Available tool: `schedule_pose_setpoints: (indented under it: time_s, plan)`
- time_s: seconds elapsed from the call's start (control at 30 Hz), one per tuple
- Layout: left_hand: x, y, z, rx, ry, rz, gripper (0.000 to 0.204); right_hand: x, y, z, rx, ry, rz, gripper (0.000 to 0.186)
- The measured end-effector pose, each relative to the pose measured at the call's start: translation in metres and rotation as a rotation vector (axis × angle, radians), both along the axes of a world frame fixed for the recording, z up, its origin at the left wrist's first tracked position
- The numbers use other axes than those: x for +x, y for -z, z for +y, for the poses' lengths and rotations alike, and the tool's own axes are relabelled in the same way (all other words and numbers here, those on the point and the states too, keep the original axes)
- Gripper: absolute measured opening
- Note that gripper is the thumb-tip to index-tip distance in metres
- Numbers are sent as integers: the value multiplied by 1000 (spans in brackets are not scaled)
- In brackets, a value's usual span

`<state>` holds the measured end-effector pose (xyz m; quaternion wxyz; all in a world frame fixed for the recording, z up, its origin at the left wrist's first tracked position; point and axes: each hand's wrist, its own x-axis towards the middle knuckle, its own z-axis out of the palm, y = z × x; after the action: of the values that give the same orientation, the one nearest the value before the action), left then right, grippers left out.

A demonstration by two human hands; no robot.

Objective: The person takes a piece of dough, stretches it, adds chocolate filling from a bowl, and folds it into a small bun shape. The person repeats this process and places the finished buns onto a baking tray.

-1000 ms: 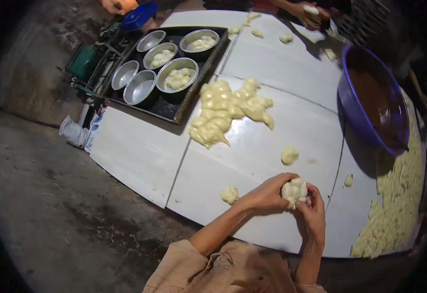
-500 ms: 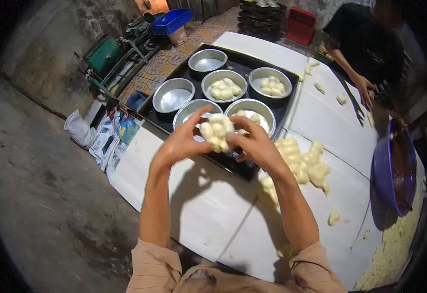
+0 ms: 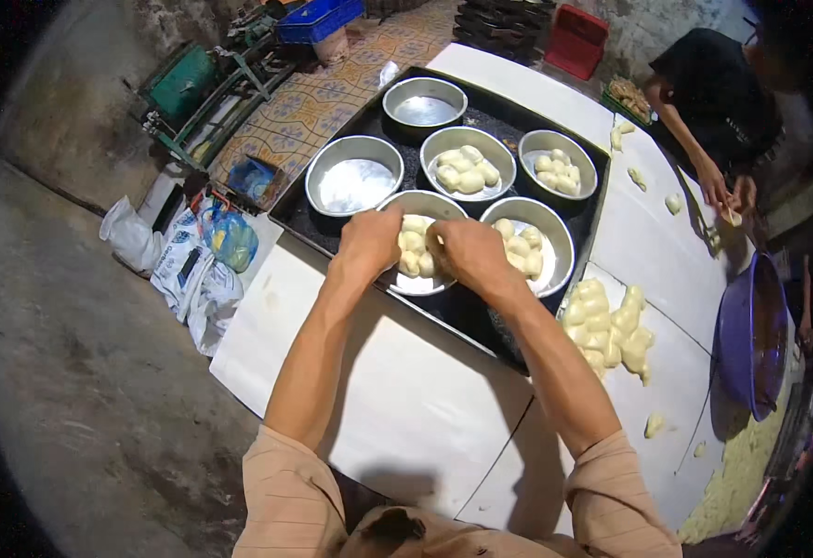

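My left hand point(image 3: 369, 246) and my right hand point(image 3: 471, 251) are curled around a cluster of pale dough balls point(image 3: 415, 249) inside a round metal tin point(image 3: 422, 287), at the front of a black baking tray point(image 3: 598, 212). Their fingertips are partly hidden against dough and rim. Beside it, a tin to the right point(image 3: 523, 251) holds similar dough, as do two behind point(image 3: 462, 170) point(image 3: 557, 173). Two other tins point(image 3: 349, 186) point(image 3: 424, 110) show bare metal. A lumpy pile of dough point(image 3: 601, 330) lies right of the tray on the white table point(image 3: 406, 391).
A purple tub point(image 3: 739, 344) stands at the right, near a sheet of cut dough point(image 3: 732, 484). A co-worker in dark clothing point(image 3: 713, 93) handles a small dough piece across the table. Plastic bags point(image 3: 197, 279), green machinery point(image 3: 178, 93) and a blue crate point(image 3: 318, 28) are at the left.
My hands have carried the dough from the near table to the tray and lowered it into the front tin. The view has swung toward the tray.
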<state>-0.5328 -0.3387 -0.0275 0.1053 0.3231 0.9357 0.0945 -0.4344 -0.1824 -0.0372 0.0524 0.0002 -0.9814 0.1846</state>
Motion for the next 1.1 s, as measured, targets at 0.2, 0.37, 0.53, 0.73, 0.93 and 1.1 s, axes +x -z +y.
schedule_pose_setpoints:
  time_s: [0.2, 0.37, 0.53, 0.73, 0.93, 1.1]
  plan:
    - [21, 5, 1, -68, 20, 178, 15, 95, -47, 43, -515, 155, 212, 28]
    - [17, -10, -26, 142, 33, -38, 43, 246, -76, 97, -656, 579, 179, 33]
    - [40, -25, -78, 433, -75, -57, 46, 421, -68, 115, -526, 945, 75, 37]
    - [260, -30, -21, 455, 12, -426, 48, 526, -31, 53, -509, 653, -99, 40]
    - [414, -9, 27, 418, -7, -777, 49, 493, 36, 16, -256, 164, 168, 46]
    - [466, 5, 52, 542, 174, -752, 60, 502, 13, 51, -992, 319, -65, 30]
